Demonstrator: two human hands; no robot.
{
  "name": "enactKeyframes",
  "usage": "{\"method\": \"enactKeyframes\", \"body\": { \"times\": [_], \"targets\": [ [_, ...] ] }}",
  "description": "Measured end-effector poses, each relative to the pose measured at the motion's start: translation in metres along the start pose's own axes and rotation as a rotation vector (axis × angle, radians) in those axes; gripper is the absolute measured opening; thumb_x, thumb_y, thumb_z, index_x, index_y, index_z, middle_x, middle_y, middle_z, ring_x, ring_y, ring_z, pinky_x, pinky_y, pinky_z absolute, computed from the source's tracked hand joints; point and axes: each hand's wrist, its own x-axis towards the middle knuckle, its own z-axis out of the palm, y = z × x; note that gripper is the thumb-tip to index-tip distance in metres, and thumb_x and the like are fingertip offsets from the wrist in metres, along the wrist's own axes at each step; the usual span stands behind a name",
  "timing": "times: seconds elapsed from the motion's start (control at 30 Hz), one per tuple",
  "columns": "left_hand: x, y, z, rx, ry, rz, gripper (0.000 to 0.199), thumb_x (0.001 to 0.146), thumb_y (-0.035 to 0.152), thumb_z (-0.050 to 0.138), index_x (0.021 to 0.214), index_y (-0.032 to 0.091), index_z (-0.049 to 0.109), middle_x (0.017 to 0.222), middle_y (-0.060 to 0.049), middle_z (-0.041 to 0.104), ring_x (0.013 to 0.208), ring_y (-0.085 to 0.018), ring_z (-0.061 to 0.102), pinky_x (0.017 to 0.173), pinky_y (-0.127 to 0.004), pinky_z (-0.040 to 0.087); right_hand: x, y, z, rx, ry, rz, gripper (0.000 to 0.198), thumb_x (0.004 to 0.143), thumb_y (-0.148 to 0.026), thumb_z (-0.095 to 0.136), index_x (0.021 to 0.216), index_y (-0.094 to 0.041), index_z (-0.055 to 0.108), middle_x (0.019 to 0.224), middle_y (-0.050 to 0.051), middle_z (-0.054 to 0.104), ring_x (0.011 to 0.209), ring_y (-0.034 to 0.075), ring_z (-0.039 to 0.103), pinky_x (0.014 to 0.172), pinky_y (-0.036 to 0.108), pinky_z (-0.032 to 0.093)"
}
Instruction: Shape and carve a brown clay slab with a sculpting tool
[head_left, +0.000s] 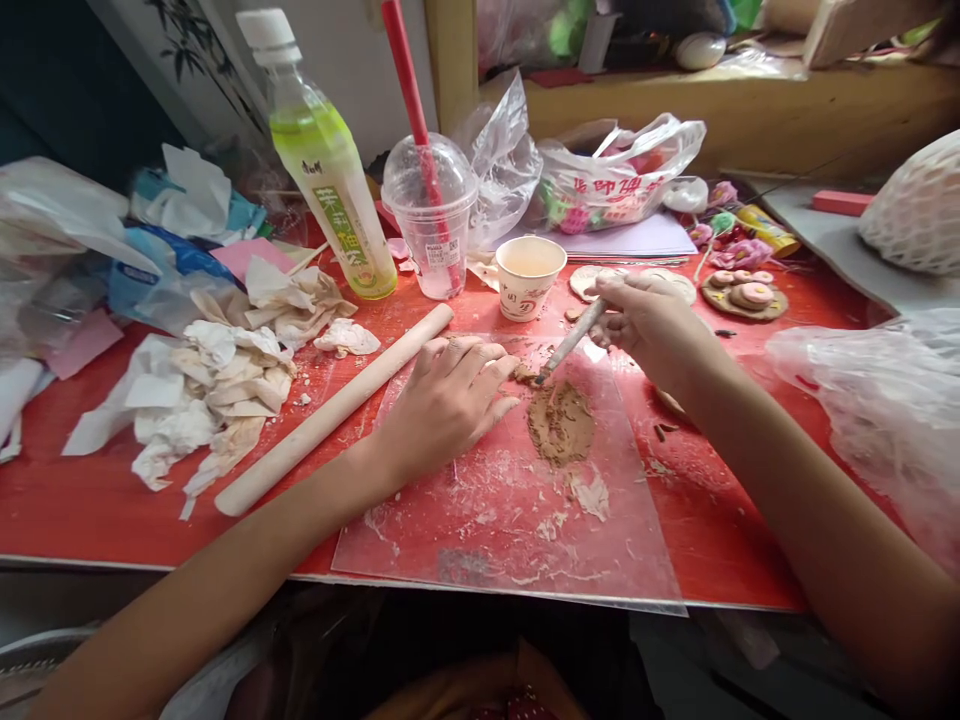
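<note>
My right hand (637,318) is closed around a grey, pen-like tool (571,341) that slants down to the left. Its dark tip meets a small lump of brown clay (525,373). On the other side of that lump is my left hand (457,402), palm down with the fingers loosely stretched and the fingertips at its edge. Just below the tool tip lies a flattened, rough-surfaced oval of brown clay (561,425). Both clay pieces rest on a clear plastic sheet (517,545) dusted with pale scraps. A pale rolling pin (337,408) lies diagonally left of my left hand.
Behind my hands stand a paper cup (529,280) with liquid, a lidded plastic cup (430,215) and a green drink bottle (330,180). Crumpled tissues (217,385) pile up at left. Decorated clay discs (745,296) and plastic bags (877,390) are at right on the red table (135,525).
</note>
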Motion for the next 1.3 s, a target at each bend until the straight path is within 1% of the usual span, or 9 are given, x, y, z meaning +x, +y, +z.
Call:
{"method": "enactKeyframes", "body": {
  "times": [0.13, 0.27, 0.5, 0.77, 0.87, 0.97, 1.1, 1.2, 1.3],
  "targets": [
    [-0.001, -0.002, 0.008, 0.052, -0.068, 0.025, 0.035, 0.094, 0.031, 0.037, 0.124, 0.015, 0.048, 0.124, -0.008, 0.056, 0.119, -0.025, 0.044, 0.096, -0.041, 0.027, 0.003, 0.0, -0.002, -0.054, 0.158, -0.111, 0.009, 0.086, -0.018, 0.047, 0.078, -0.018, 0.05, 0.06, -0.002, 0.05, 0.046, 0.005, 0.045, 0.045, 0.02, 0.036],
    [0.005, 0.001, 0.015, 0.014, -0.113, 0.067, 0.034, 0.095, 0.022, 0.035, 0.126, 0.016, 0.046, 0.129, -0.008, 0.053, 0.127, -0.022, 0.037, 0.102, -0.043, 0.021, 0.005, 0.003, -0.002, -0.09, 0.165, -0.122, 0.008, 0.086, -0.019, 0.046, 0.078, -0.017, 0.049, 0.06, -0.001, 0.052, 0.047, 0.006, 0.047, 0.045, 0.021, 0.036],
    [0.014, 0.011, 0.017, -0.118, -0.17, 0.023, 0.029, 0.093, 0.026, 0.042, 0.119, 0.015, 0.051, 0.111, -0.007, 0.061, 0.111, -0.022, 0.048, 0.099, -0.043, 0.023, 0.008, 0.004, -0.008, -0.07, 0.188, -0.167, 0.009, 0.084, -0.02, 0.048, 0.076, -0.018, 0.048, 0.063, -0.002, 0.05, 0.05, 0.005, 0.047, 0.048, 0.02, 0.039],
    [0.016, 0.008, 0.01, -0.121, -0.06, 0.078, 0.019, 0.093, 0.028, 0.043, 0.099, 0.017, 0.058, 0.108, -0.003, 0.063, 0.112, -0.02, 0.048, 0.097, -0.04, 0.022, 0.012, 0.004, -0.013, 0.005, 0.191, -0.146, 0.009, 0.083, -0.02, 0.048, 0.075, -0.017, 0.048, 0.062, -0.002, 0.049, 0.046, 0.005, 0.046, 0.047, 0.02, 0.039],
    [0.017, -0.005, 0.0, -0.13, 0.005, 0.0, 0.017, 0.092, 0.028, 0.044, 0.095, 0.019, 0.058, 0.097, 0.0, 0.066, 0.1, -0.017, 0.053, 0.092, -0.037, 0.025, 0.012, 0.004, -0.014, 0.023, 0.184, -0.136, 0.009, 0.083, -0.019, 0.047, 0.075, -0.017, 0.049, 0.062, -0.002, 0.049, 0.046, 0.005, 0.046, 0.047, 0.02, 0.039],
    [0.017, -0.024, -0.009, -0.194, 0.063, -0.193, 0.013, 0.09, 0.029, 0.049, 0.09, 0.022, 0.06, 0.091, 0.002, 0.065, 0.092, -0.016, 0.054, 0.085, -0.034, 0.029, 0.013, 0.005, -0.014, 0.037, 0.179, -0.117, 0.006, 0.082, -0.018, 0.048, 0.076, -0.016, 0.05, 0.063, -0.001, 0.049, 0.048, 0.006, 0.046, 0.047, 0.02, 0.039],
    [0.016, -0.041, -0.012, -0.231, 0.023, -0.386, 0.009, 0.086, 0.028, 0.055, 0.087, 0.022, 0.062, 0.091, 0.001, 0.065, 0.091, -0.017, 0.053, 0.083, -0.034, 0.034, 0.012, 0.006, -0.012, 0.048, 0.174, -0.089, 0.006, 0.08, -0.018, 0.051, 0.074, -0.017, 0.05, 0.062, -0.001, 0.049, 0.049, 0.005, 0.046, 0.045, 0.018, 0.036],
    [0.017, -0.044, -0.01, -0.295, 0.023, -0.427, 0.012, 0.086, 0.026, 0.055, 0.093, 0.02, 0.062, 0.097, -0.001, 0.064, 0.096, -0.018, 0.053, 0.087, -0.034, 0.038, 0.009, 0.004, -0.009, 0.047, 0.189, -0.069, 0.01, 0.08, -0.019, 0.052, 0.07, -0.017, 0.049, 0.062, -0.001, 0.048, 0.051, 0.005, 0.046, 0.046, 0.017, 0.036],
    [0.016, -0.044, -0.008, -0.335, 0.054, -0.34, 0.025, 0.088, 0.022, 0.05, 0.113, 0.022, 0.057, 0.111, -0.002, 0.06, 0.105, -0.017, 0.051, 0.092, -0.034, 0.038, 0.006, 0.002, -0.007, 0.035, 0.196, -0.041, 0.012, 0.079, -0.019, 0.053, 0.068, -0.018, 0.048, 0.062, -0.001, 0.047, 0.051, 0.006, 0.045, 0.044, 0.018, 0.034]
  ]
}}
